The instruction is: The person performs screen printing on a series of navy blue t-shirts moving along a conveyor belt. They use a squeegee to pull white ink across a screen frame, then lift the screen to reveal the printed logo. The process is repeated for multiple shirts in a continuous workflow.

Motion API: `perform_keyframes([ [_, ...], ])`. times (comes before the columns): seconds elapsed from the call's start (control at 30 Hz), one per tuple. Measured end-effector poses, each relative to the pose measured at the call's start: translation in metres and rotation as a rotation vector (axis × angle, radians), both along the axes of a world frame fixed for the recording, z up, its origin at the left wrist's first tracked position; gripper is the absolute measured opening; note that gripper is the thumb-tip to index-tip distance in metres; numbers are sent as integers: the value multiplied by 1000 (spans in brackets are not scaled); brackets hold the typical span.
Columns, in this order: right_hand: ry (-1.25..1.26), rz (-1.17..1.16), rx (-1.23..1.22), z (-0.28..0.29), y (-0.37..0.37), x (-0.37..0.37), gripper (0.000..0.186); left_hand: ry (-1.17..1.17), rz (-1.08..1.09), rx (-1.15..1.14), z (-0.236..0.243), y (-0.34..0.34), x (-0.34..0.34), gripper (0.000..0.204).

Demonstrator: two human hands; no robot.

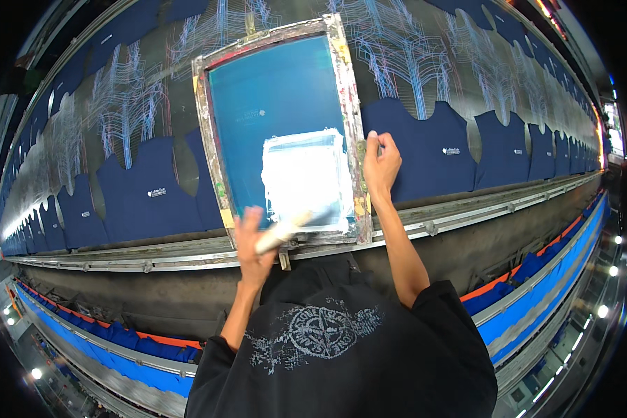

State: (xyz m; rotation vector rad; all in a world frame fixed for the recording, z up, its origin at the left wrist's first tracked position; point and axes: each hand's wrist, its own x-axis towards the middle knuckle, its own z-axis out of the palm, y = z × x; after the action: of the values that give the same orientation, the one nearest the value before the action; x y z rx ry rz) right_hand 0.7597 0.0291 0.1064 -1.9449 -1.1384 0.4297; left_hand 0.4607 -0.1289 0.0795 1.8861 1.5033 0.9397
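Note:
A screen printing frame (219,150) with worn, paint-stained wooden sides and blue mesh (278,83) rests in front of me over navy fabric pieces. White ink (305,174) covers a square patch on the lower right of the mesh. At the frame's lower left, my left hand (255,245) is closed on a pale, blade-like squeegee (284,233), tilted over the patch's lower edge; both are motion-blurred. Beside the frame's right side is my right hand (381,166), with curled fingers and raised thumb. Whether it grips anything is hidden.
Navy shirt panels (421,150) with small white prints lie in a row along a long dark table marked with coloured lines. A metal rail (460,214) runs along its near edge. Behind me, blue sheeting (543,282) and more navy fabric (135,343) hang along another rail.

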Motion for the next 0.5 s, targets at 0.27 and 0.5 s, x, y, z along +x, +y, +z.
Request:
perform_keyframes([
  [0.27, 411, 165, 168, 34, -27, -10, 30, -969, 692, -530, -83, 71, -112, 61],
  [0.5, 646, 619, -21, 127, -51, -74, 34, -1647, 422, -428, -35, 1, -265, 81],
])
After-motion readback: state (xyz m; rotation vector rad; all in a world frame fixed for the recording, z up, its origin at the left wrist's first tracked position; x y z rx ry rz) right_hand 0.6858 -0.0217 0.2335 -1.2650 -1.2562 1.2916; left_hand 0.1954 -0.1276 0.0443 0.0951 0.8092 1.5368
